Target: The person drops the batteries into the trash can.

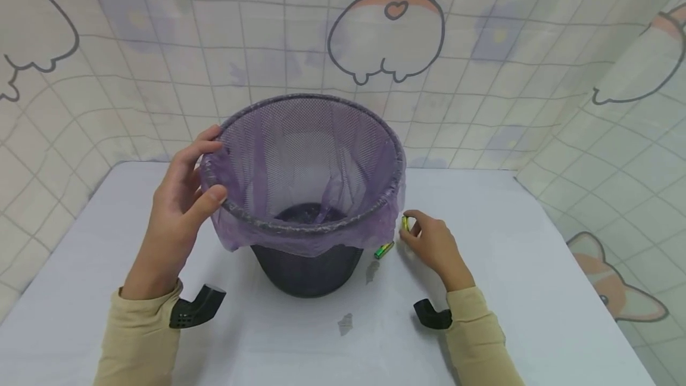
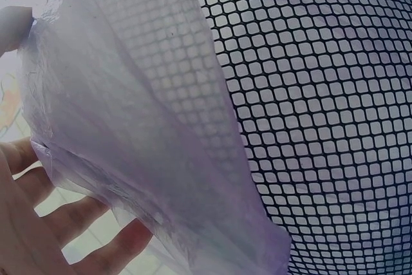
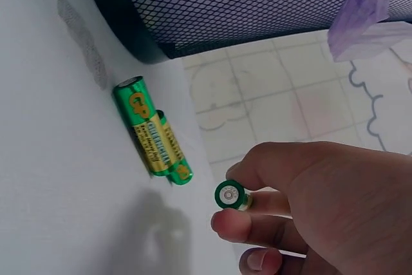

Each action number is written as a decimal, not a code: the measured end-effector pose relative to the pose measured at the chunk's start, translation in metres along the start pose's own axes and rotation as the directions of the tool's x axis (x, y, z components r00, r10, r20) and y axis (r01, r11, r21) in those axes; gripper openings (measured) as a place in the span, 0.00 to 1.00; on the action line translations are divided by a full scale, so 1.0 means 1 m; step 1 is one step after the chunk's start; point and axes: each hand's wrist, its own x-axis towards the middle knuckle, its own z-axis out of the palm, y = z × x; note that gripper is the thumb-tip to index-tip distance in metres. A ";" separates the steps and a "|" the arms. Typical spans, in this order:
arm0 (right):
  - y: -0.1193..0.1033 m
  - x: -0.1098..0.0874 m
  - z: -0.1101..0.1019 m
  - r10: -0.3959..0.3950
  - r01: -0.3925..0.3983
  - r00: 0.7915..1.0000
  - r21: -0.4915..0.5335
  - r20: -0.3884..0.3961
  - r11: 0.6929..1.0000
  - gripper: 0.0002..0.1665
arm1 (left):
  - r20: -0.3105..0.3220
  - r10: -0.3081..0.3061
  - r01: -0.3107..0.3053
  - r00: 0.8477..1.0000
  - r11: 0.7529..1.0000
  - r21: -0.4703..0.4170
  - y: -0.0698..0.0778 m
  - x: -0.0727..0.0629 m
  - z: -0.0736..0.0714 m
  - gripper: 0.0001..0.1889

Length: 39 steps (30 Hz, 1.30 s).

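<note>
A black mesh wastebasket point(image 1: 306, 276), lined with a thin purple plastic bag point(image 1: 312, 243) folded over its rim, stands upright on the white table. My left hand point(image 1: 175, 204) grips the rim at its left side, thumb toward the front; in the left wrist view its fingers point(image 2: 71, 223) touch the loose bag edge. To the right of the basket, my right hand point(image 1: 435, 247) pinches a green and yellow battery point(image 3: 230, 194) between thumb and fingers, off the table. Two similar batteries point(image 3: 147, 130) lie side by side near the basket's base.
The white table point(image 1: 278, 338) has two grey patches point(image 1: 345, 323) on its surface. A checked curtain with cartoon dogs point(image 1: 386, 34) hangs behind and at both sides. Black wrist devices point(image 1: 198, 307) are strapped over both sleeves.
</note>
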 end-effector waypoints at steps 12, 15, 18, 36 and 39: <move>-0.011 -0.004 -0.018 -0.050 0.053 0.997 0.044 -0.067 0.998 0.24 | -0.009 -0.016 0.016 1.000 1.000 0.025 0.001 0.000 -0.001 0.28; -0.013 -0.004 -0.021 -0.060 0.063 0.995 0.046 -0.077 0.997 0.24 | -0.013 -0.008 0.009 1.000 1.000 0.022 0.000 0.000 -0.001 0.28; -0.016 -0.006 -0.024 -0.061 0.065 0.995 0.044 -0.081 0.997 0.24 | -0.016 -0.011 0.011 1.000 1.000 0.018 0.000 0.000 -0.001 0.28; -0.031 -0.017 -0.047 -0.137 0.145 0.972 0.027 -0.191 0.989 0.23 | -0.011 0.015 -0.016 1.000 1.000 -0.019 -0.002 0.002 -0.001 0.27; -0.034 -0.020 -0.052 -0.157 0.166 0.963 0.023 -0.221 0.986 0.22 | -0.011 0.010 -0.011 1.000 1.000 -0.014 -0.002 0.002 0.000 0.27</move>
